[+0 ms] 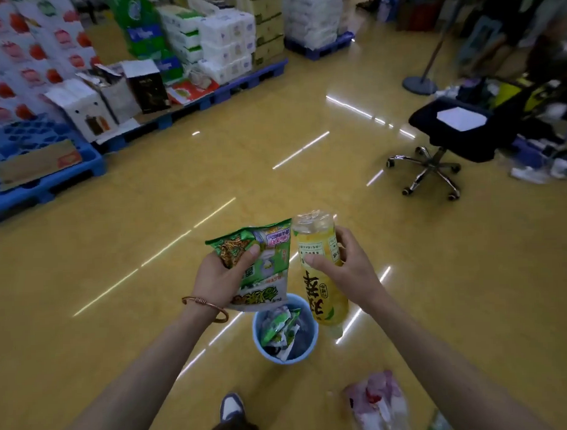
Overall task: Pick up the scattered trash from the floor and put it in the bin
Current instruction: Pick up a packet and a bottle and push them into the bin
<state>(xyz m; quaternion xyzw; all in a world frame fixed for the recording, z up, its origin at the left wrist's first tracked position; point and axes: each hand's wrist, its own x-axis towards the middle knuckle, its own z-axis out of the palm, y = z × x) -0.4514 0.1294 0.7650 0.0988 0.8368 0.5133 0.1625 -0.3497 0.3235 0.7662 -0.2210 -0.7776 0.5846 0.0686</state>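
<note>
My left hand (218, 278) grips green snack wrappers (261, 264) above the floor. In my right hand (345, 265) is a yellow-labelled plastic bottle (319, 271), held upside down with its neck pointing at the floor. Directly below both hands stands a small blue bin (308, 352) with green and white wrappers inside. A crumpled pink and white plastic bag (377, 401) lies on the yellow floor at the lower right, beside my right forearm.
Blue pallets (43, 178) stacked with boxes and tissue packs line the left and back. A black office chair (446, 135) on castors stands at the right, with clutter behind it. My shoe (231, 406) is just behind the bin.
</note>
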